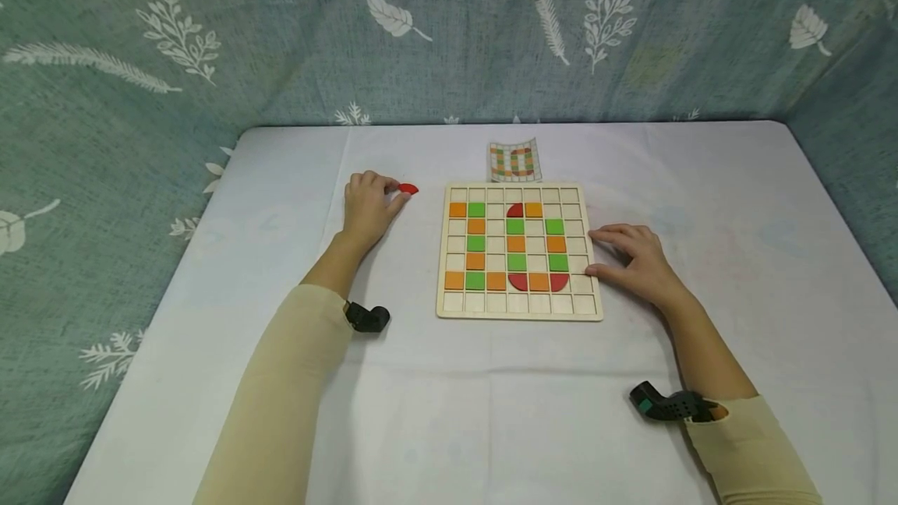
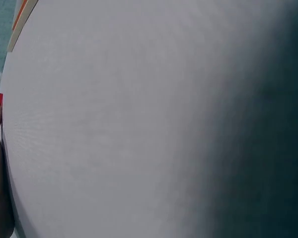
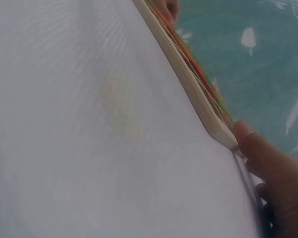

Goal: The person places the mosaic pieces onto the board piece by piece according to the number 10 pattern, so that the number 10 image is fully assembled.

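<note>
Between thumb and index finger, my left hand [image 1: 368, 205] pinches a red quarter-circle tile [image 1: 408, 188], left of the wooden grid board [image 1: 519, 316]. A sliver of that red tile [image 2: 0, 100] shows beside the thumb in the left wrist view. My right hand [image 1: 634, 262] touches the board's right edge with its fingertips and thumb. Orange square tiles [image 1: 539, 281], green square tiles [image 1: 475, 243] and three red quarter-circle tiles [image 1: 559, 281] lie in the board's cells. Seen edge-on in the right wrist view, the board [image 3: 188, 89] meets the right thumb.
Just behind the board lies a small pattern card [image 1: 514, 160] printed with a coloured grid. A white cloth [image 1: 435, 411] covers the table, and a leaf-patterned green curtain [image 1: 449, 30] hangs behind it. Each wrist wears a black camera [image 1: 368, 318].
</note>
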The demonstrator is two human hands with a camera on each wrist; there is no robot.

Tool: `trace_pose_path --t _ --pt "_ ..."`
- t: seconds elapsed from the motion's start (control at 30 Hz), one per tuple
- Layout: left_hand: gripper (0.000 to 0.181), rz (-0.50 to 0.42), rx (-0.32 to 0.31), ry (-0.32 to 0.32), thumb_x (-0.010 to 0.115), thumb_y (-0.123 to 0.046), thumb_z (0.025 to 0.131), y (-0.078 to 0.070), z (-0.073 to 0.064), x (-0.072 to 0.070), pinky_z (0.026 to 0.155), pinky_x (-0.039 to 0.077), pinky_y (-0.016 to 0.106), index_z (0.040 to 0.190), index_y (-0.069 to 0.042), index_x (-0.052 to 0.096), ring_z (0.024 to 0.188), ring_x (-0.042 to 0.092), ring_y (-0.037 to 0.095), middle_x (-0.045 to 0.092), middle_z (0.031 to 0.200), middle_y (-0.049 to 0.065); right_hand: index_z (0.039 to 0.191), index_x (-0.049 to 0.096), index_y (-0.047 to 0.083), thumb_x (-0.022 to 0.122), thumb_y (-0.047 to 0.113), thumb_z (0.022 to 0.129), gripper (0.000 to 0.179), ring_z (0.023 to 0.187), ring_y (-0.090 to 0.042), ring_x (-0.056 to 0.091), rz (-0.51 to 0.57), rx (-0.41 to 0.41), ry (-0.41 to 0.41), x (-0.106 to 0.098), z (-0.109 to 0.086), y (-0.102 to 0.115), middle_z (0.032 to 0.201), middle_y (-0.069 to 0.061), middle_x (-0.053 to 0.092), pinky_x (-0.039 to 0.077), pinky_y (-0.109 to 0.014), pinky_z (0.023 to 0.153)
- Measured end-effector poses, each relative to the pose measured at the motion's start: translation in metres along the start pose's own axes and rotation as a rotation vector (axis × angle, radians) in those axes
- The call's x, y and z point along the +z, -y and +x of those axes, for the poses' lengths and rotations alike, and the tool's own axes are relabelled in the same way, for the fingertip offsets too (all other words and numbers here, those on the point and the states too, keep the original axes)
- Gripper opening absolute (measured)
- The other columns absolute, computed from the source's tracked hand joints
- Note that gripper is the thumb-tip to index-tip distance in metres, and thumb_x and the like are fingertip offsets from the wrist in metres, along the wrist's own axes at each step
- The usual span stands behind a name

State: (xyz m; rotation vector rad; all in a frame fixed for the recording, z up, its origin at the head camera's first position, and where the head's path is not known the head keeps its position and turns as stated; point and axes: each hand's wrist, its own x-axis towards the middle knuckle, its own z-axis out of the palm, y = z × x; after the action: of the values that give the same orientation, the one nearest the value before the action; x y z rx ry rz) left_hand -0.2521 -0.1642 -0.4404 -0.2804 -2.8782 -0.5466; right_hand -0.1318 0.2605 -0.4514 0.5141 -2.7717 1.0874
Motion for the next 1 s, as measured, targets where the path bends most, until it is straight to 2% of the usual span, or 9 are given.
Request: trace_pose_path --t 0.27,0.53,1.0 --pt "0.037 -0.029 0.037 0.018 0.063 -0.036 0.09 -0.007 0.002 0.001 0.09 0.032 0.043 0.109 -0.004 0.064 0.102 0.042 0.03 0.055 0.103 0.012 0.121 0.062 0.002 0.083 0.019 0.07 0.057 0.115 -0.037 0.039 0.008 0.012 0.005 0.0 0.0 0.0 0.122 -0.02 0.055 0.023 -0.055 0.096" --pt "0.036 -0.067 0.108 0.014 0.066 -0.033 0.088 -0.027 0.006 -0.001 0.091 0.033 0.041 0.109 -0.004 0.063 0.103 0.042 0.03 0.056 0.104 0.012 0.121 0.062 0.002 0.082 0.02 0.071 0.057 0.115 -0.037 0.039 0.005 0.009 0.003 0.0 0.0 0.001 0.121 -0.02 0.055 0.023 -0.055 0.095" --pt "0.038 -0.087 0.215 0.046 0.064 -0.037 0.089 -0.067 0.01 0.005 0.091 0.034 0.038 0.109 -0.005 0.063 0.102 0.043 0.028 0.055 0.101 0.01 0.121 0.062 0.002 0.083 0.019 0.071 0.057 0.116 -0.037 0.038 0.008 0.021 0.01 -0.001 0.001 0.001 0.122 -0.02 0.055 0.023 -0.055 0.096"
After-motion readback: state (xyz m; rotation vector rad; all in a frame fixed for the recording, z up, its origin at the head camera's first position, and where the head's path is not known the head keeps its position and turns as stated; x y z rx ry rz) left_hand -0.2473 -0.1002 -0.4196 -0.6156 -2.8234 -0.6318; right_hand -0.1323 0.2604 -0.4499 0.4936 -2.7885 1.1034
